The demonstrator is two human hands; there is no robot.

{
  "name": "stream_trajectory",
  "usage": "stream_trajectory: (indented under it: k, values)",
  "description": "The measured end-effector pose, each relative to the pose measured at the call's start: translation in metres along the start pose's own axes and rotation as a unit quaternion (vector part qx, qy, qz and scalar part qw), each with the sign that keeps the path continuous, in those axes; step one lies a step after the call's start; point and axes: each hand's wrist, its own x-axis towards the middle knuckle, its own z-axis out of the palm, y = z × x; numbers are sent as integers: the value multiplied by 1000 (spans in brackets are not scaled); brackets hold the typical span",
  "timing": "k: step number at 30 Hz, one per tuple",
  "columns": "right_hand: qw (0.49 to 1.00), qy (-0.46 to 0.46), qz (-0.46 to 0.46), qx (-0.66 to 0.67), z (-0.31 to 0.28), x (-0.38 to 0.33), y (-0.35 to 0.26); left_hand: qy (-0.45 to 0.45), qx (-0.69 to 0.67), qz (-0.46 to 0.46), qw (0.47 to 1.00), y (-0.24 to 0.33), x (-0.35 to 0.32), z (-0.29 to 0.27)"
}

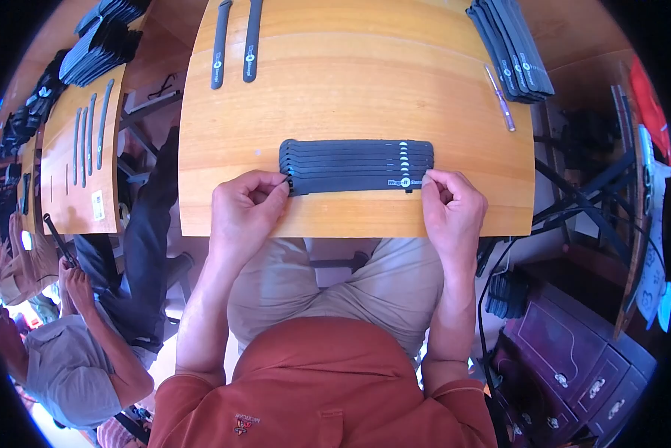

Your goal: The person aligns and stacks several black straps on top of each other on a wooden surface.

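Head view, from my remote seat: wooden table (365,89); row of overlapping dark straps (350,158) near its near edge, roughly mid-width; strap bundle (511,52) toward far-right corner. I see both hands pinching: left hand (250,209) the row's left end, right hand (453,209) its right. Two loose straps (251,45) toward far-left corner; slim purple tool (503,104) near right edge.

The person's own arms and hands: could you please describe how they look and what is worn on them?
The left hand and the right hand wear no gloves, and no watch or bracelet shows. The short sleeves are rust-red, with a stitched hem, leaving the forearms bare.
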Motion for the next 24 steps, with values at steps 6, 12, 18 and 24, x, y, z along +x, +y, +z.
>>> stream_trajectory:
  k: [6, 12, 18, 24]
  values:
    - [999, 1, 46, 26, 1, 1, 3, -2, 21, 30, 999, -10, 5, -1]
    - [994, -33, 70, -76, -11, 4, -2, 23, 82, 73, 994, -2, 4, 1]
    - [999, -23, 39, -20, -8, 3, 3, 54, 151, 131, 978, -2, 3, 2]
    - [997, -27, 25, -65, -11, -1, -1, 64, 166, 143, 973, 1, -2, 2]
